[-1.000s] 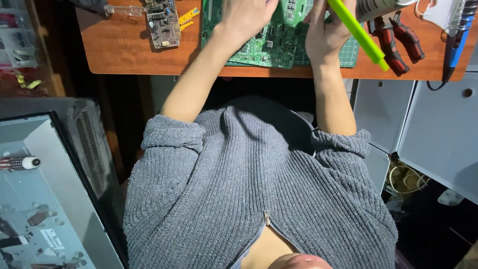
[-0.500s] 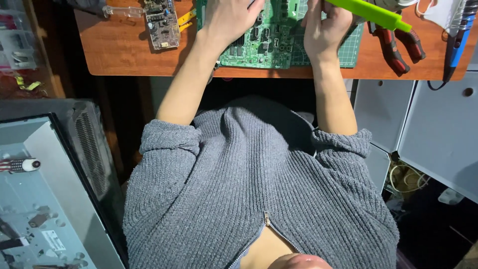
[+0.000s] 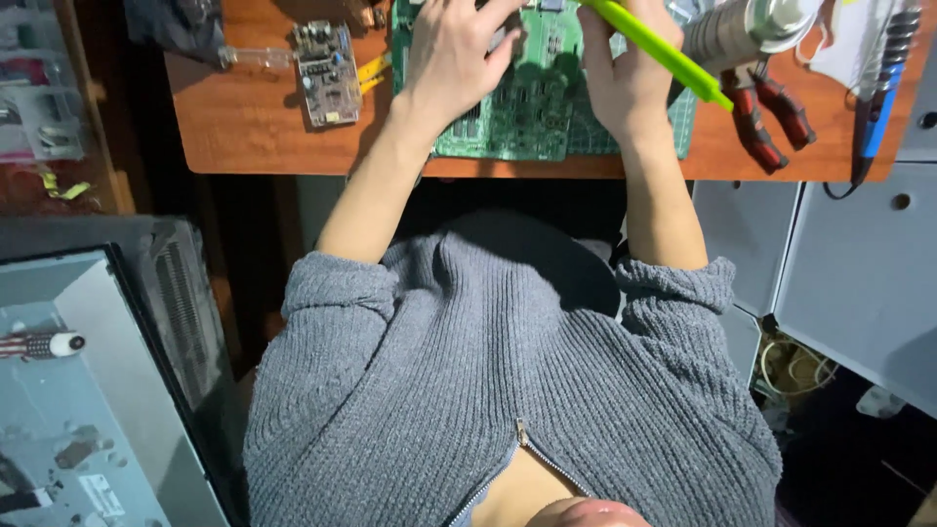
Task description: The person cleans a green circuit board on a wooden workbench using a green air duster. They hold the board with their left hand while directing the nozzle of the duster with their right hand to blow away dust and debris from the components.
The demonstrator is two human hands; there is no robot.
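Hands working on a green rectangular circuit board (image 3: 527, 107) on the wooden desk (image 3: 244, 127).

The left hand (image 3: 454, 54) lies flat, fingers spread, pressing the board's left half; the right hand (image 3: 625, 83), beside it on the board's right part, grips a long lime-green plastic tool (image 3: 664, 51). This looks like probing or prying; next calls for steady, precise tip placement.

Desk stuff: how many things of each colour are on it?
Green: 3, the big circuit board, the cutting mat and the bright green tool.
Red: 1, the pliers.
Blue: 1, the pen-like tool.
Silver: 1, the can.
Grey: 1, the small board.
Total: 7
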